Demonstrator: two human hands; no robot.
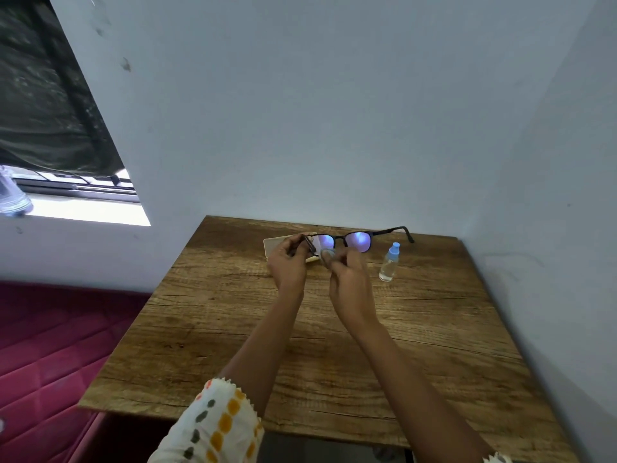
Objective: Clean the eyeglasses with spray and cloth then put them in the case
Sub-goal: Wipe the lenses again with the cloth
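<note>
Dark-framed eyeglasses [360, 240] with bluish reflecting lenses are held up above the far part of the wooden table [334, 345], temples unfolded. My left hand [288, 262] grips the left temple near the hinge. My right hand [349, 282] pinches a small light-blue cloth [329, 253] against the left lens. Behind my left hand, partly hidden, a cream glasses case [277, 243] lies on the table. A small clear spray bottle [389, 262] with a blue cap stands to the right of the glasses.
The table stands in a corner, with pale walls behind and to the right. A red mattress [50, 345] lies to the left, below a window [66, 182].
</note>
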